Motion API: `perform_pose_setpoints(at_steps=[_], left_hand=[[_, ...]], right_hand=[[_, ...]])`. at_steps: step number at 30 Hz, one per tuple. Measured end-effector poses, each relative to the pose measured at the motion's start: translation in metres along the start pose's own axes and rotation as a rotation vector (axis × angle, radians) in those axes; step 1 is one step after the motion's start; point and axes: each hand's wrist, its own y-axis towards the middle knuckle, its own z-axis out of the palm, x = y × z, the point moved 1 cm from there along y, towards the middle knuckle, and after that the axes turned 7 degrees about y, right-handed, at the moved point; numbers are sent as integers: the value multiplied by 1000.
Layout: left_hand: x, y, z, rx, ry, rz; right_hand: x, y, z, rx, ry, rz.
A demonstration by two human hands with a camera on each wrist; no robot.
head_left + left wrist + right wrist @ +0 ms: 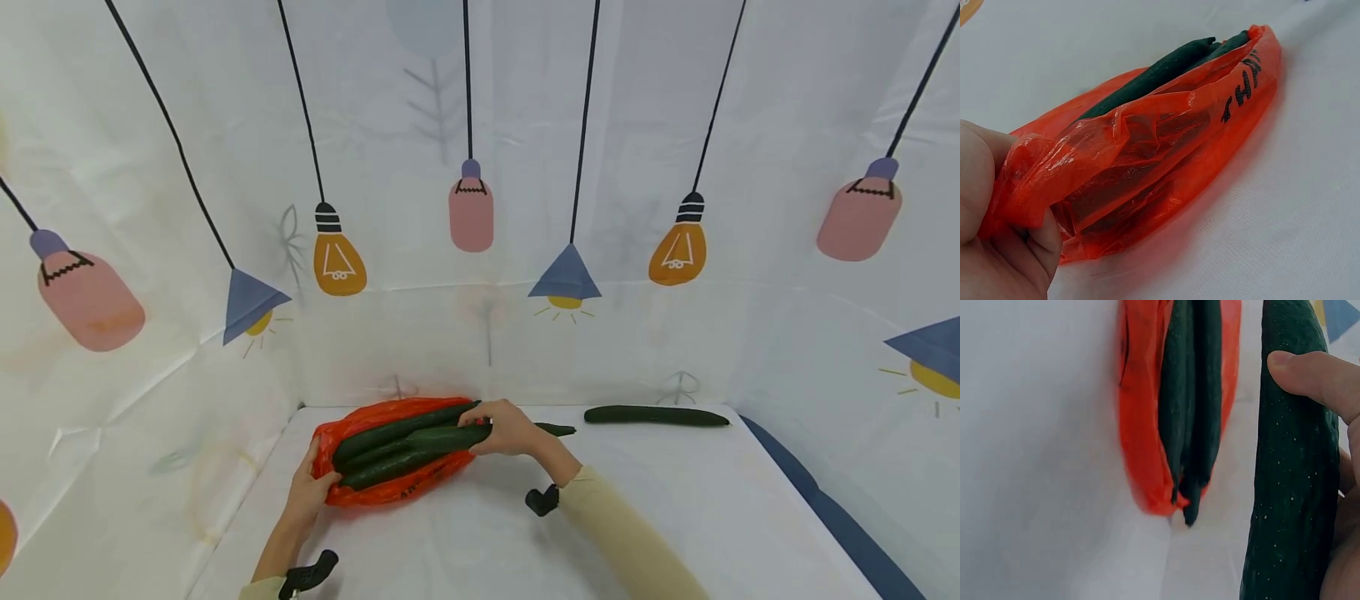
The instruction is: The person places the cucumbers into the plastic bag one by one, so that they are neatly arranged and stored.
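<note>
A red plastic bag (431, 406) lies at the back left of the table, its mouth spread along the top. Several long green cucumbers (375, 439) show inside it. My left hand (303, 493) grips the bag's left end; in the left wrist view the bunched plastic (1029, 169) sits between thumb and fingers. With my right hand (506, 427) I hold one cucumber (450, 438) over the bag's right side, and its tail end sticks out past my wrist. The right wrist view shows my thumb across this cucumber (1294, 462), apart from the bag (1138, 425).
Another cucumber (656, 416) lies by itself along the back edge of the white table (645, 483). White sheeting (495, 333) printed with lamps hangs behind and at both sides. Dark blue cloth (825, 504) shows past the right edge.
</note>
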Motion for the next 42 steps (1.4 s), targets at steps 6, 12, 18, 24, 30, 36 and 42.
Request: perform_pose_setpoints(at_steps=[6, 12, 18, 24, 30, 36, 42], left_hand=[[1, 0, 0, -18, 3, -11], [-1, 1, 1, -22, -7, 8], [-2, -1, -2, -38, -4, 11], [0, -2, -2, -37, -5, -17], [-3, 0, -1, -33, -4, 4], [-5, -1, -2, -46, -13, 3], [-4, -1, 0, -38, -15, -9]], right_hand=[[5, 26, 21, 51, -37, 14], [10, 44, 35, 82, -115, -24], [12, 57, 49, 103, -155, -36], [15, 65, 61, 127, -210, -58], [19, 73, 67, 118, -210, -69], [17, 82, 76, 108, -220, -56], [17, 87, 87, 102, -204, -19]])
